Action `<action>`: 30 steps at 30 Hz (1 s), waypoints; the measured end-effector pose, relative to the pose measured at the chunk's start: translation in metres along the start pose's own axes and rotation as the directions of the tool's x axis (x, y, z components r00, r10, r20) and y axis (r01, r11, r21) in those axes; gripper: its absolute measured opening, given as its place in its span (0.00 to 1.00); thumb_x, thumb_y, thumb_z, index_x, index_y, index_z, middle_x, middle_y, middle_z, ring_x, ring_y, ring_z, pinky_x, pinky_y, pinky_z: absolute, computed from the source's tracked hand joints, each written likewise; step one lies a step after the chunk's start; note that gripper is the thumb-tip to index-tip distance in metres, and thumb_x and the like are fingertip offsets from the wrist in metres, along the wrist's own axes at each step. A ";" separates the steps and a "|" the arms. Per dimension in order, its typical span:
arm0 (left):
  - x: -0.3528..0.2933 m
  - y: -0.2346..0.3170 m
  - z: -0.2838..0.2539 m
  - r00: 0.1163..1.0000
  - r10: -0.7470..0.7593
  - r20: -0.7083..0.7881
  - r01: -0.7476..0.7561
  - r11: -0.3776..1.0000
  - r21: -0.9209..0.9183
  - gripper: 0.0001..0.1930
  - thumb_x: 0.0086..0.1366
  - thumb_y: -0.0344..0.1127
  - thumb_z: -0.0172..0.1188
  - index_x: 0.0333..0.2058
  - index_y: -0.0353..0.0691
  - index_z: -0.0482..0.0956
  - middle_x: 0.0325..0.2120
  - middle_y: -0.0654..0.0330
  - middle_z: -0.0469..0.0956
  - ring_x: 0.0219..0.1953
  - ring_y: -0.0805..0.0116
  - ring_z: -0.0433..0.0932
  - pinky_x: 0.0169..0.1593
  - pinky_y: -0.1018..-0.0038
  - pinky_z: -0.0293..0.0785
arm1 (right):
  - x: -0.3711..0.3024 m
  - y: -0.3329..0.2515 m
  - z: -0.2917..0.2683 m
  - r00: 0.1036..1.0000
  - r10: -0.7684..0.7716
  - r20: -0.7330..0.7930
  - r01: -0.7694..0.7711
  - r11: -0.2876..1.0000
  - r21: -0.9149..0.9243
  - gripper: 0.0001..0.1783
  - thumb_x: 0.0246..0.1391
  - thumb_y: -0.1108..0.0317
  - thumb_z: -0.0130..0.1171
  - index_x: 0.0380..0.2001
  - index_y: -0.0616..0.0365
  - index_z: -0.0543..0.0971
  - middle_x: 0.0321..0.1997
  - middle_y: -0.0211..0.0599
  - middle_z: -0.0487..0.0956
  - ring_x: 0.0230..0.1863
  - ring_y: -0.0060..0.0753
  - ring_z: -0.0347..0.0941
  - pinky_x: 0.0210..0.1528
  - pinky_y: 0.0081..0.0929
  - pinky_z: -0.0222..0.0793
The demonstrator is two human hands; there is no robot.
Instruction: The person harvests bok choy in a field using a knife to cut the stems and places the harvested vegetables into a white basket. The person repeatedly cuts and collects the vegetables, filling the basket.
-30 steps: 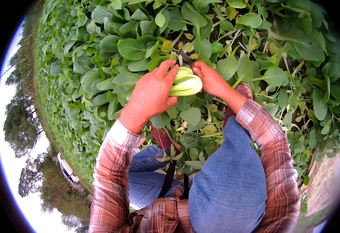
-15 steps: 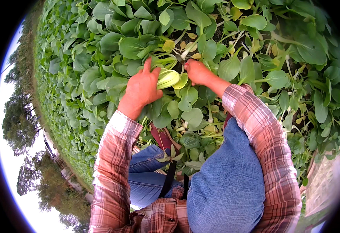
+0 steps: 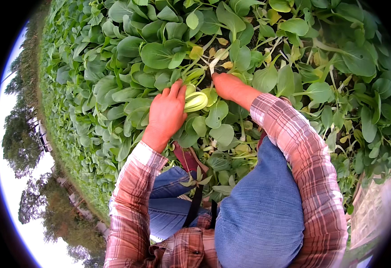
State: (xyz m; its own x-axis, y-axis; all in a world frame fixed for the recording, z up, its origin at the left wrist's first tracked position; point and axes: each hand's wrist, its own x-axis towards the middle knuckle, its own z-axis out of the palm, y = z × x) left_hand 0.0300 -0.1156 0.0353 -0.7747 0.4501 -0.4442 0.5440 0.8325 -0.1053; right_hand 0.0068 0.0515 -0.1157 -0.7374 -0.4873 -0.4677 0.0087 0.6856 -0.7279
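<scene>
My left hand (image 3: 166, 109) is closed round a bok choy head (image 3: 196, 102), whose pale, rounded base points right; its leaves are hidden under the hand. The fingertips reach the stems of another bok choy plant (image 3: 194, 77) just beyond, which stands among the leaves. My right hand (image 3: 229, 86) is a fist low at the soil, right of these stems. A dark, narrow knife blade stuck out of this fist a moment ago; now the fist and the dark soil hide it. A pale stalk (image 3: 212, 64) lies just beyond the right knuckles.
Dense bok choy leaves (image 3: 101, 89) spread out to the left and far side. Yellowed leaves (image 3: 196, 52) and loose pale stalks lie on the soil to the right. My bent knee (image 3: 262, 201) is close below the hands. A pale slatted crate (image 3: 378, 205) stands at the lower right.
My left fingers have slid a little right and down toward the neighbouring stems, with the bok choy head still held. The right fist has turned slightly, and the blade has gone out of sight.
</scene>
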 end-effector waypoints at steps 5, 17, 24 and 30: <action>-0.017 -0.008 -0.010 0.993 -0.028 -0.117 0.009 0.987 -0.162 0.38 0.38 0.31 0.65 0.53 0.34 0.66 0.58 0.58 0.62 0.46 0.57 0.72 0.48 0.68 0.71 | -0.020 0.018 -0.002 0.969 0.208 -0.133 -0.115 0.856 0.504 0.18 0.54 0.57 0.54 0.40 0.61 0.71 0.33 0.43 0.78 0.36 0.42 0.75 0.38 0.35 0.68; -0.030 -0.010 -0.036 0.991 0.063 -0.117 -0.104 0.912 -0.397 0.39 0.38 0.29 0.64 0.55 0.37 0.66 0.61 0.59 0.60 0.51 0.58 0.71 0.53 0.67 0.69 | -0.034 -0.014 -0.028 0.987 0.082 -0.141 0.141 0.012 0.990 0.21 0.54 0.59 0.61 0.48 0.53 0.69 0.37 0.26 0.74 0.32 0.18 0.72 0.21 0.11 0.53; -0.055 -0.016 -0.077 0.974 -0.221 -0.056 0.023 0.341 -0.940 0.32 0.44 0.25 0.63 0.53 0.34 0.69 0.47 0.56 0.75 0.51 0.65 0.73 0.56 0.71 0.66 | -0.078 0.031 -0.051 0.969 0.112 -0.218 0.245 -0.371 0.896 0.15 0.54 0.67 0.60 0.45 0.56 0.72 0.35 0.28 0.75 0.25 0.13 0.66 0.18 0.07 0.51; -0.038 -0.039 -0.099 0.890 -0.447 -0.095 -0.019 0.171 -0.985 0.27 0.50 0.28 0.66 0.50 0.30 0.69 0.40 0.55 0.78 0.42 0.67 0.78 0.49 0.72 0.72 | -0.108 0.017 -0.069 0.974 0.082 -0.213 0.188 0.244 0.951 0.17 0.48 0.68 0.66 0.42 0.56 0.75 0.34 0.26 0.77 0.24 0.11 0.66 0.22 0.10 0.59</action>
State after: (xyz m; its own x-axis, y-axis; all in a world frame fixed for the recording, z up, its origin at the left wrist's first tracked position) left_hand 0.0065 -0.1332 0.1445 -0.9628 0.0593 -0.2636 -0.2095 0.4522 0.8670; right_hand 0.0397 0.1529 -0.0433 -0.8613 -0.3031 -0.4078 0.5060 -0.4392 -0.7423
